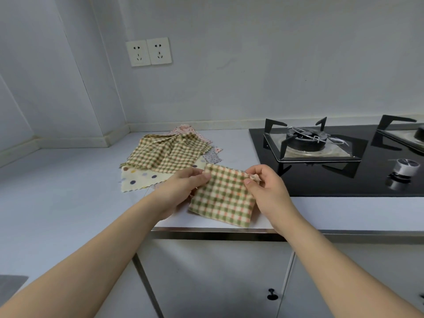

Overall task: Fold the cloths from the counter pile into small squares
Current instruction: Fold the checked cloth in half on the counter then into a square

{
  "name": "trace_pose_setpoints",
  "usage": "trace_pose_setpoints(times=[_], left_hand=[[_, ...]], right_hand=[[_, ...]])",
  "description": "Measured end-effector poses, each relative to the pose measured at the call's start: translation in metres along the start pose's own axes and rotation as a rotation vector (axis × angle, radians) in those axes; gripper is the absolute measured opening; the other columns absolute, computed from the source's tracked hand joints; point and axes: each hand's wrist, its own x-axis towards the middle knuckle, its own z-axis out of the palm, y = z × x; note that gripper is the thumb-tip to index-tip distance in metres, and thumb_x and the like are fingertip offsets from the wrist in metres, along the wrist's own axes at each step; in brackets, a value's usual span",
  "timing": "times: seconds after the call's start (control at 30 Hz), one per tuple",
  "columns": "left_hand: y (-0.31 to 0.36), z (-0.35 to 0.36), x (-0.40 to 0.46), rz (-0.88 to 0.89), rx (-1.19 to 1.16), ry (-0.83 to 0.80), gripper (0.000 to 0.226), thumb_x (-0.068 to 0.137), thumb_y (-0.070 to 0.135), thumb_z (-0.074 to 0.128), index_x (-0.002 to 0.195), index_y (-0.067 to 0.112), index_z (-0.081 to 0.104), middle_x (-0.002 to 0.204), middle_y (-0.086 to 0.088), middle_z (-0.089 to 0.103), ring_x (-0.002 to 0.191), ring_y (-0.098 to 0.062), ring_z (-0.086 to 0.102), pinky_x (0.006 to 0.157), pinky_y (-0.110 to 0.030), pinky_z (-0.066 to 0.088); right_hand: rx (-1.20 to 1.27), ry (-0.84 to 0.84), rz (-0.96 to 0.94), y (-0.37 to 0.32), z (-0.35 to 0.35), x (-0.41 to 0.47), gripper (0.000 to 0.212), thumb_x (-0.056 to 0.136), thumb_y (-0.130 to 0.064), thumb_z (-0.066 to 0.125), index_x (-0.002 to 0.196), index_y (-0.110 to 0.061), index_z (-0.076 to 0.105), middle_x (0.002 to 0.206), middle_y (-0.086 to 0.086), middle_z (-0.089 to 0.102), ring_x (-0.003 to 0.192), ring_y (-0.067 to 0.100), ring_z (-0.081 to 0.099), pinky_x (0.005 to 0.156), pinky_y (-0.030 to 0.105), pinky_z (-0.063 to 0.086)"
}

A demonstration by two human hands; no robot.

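- The green checked cloth (223,198) is held just above the front edge of the counter (68,203), with its lower edge hanging near the counter's rim.
- The left hand (183,189) pinches the upper left corner of the cloth between thumb and fingers; this grip is clamped on the fabric.
- The right hand (267,189) pinches the upper right corner, where the fabric bunches slightly; this grip is also clamped on the fabric.
- The pile (169,154) lies farther back on the counter, left of the stove (332,175). Its top layer is a second checked cloth, with a dotted cloth (142,180) under it and floral pieces behind.
- Step in hand, by judgement: one cloth has been separated from the pile and appears partly folded, since it reads smaller than the pile's pieces. Layer count cannot be confirmed.
- The next move calls for aligning the two pinched corners, laying the cloth flat on the bare counter and bringing one edge over to the opposite edge to halve it.
- Risk: the thin fabric can slip out of alignment at the bunched right corner; square the edges before pressing the crease.
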Motion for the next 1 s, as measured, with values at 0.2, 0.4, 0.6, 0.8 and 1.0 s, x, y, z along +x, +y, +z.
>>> trace_pose_setpoints(times=[0.2,0.4,0.6,0.8,1.0], left_hand=[[0.002,0.023,0.003,-0.008,-0.056,-0.005,0.024,0.097,0.029,0.056,0.107,0.01,0.067,0.105,-0.003,0.074,0.097,-0.018,0.07,0.085,-0.029,0.053],[-0.008,0.029,0.009,0.092,-0.033,0.131,0.014,0.098,0.028,0.053,0.105,0.017,0.06,0.097,-0.001,0.067,0.091,-0.017,0.064,0.087,-0.035,0.052],[-0.011,0.038,0.007,0.209,0.223,0.268,0.026,0.102,0.029,0.041,0.096,0.012,0.059,0.089,0.001,0.057,0.083,-0.013,0.052,0.078,-0.03,0.042],[-0.011,0.042,0.005,0.304,0.363,0.369,0.039,0.104,0.036,0.033,0.076,0.012,0.041,0.068,0.001,0.037,0.063,-0.014,0.036,0.058,-0.031,0.031],[-0.01,0.039,0.007,0.275,0.284,0.289,0.059,0.099,0.054,0.036,0.081,-0.001,0.048,0.076,-0.007,0.048,0.072,-0.019,0.047,0.069,-0.038,0.041]], right_hand=[[0.193,0.059,0.102,-0.002,-0.002,0.004,0.033,0.094,-0.005,0.054,0.113,-0.032,0.055,0.113,-0.002,0.063,0.1,0.013,0.062,0.085,0.028,0.051],[-0.018,-0.082,0.136,-0.002,0.002,0.006,0.019,0.098,-0.014,0.049,0.099,-0.022,0.066,0.102,-0.001,0.068,0.096,0.016,0.064,0.083,0.03,0.053],[-0.055,-0.177,0.135,0.002,-0.002,0.005,0.021,0.096,-0.013,0.053,0.098,-0.031,0.063,0.106,0.001,0.065,0.094,0.019,0.064,0.086,0.036,0.053],[0.076,-0.112,0.188,0.0,-0.002,0.008,0.017,0.1,-0.019,0.048,0.095,-0.026,0.063,0.102,-0.001,0.067,0.095,0.015,0.064,0.08,0.028,0.052],[0.046,0.012,0.2,0.001,0.001,0.008,0.023,0.101,-0.018,0.043,0.091,-0.028,0.061,0.101,0.0,0.065,0.094,0.018,0.061,0.084,0.034,0.051]])
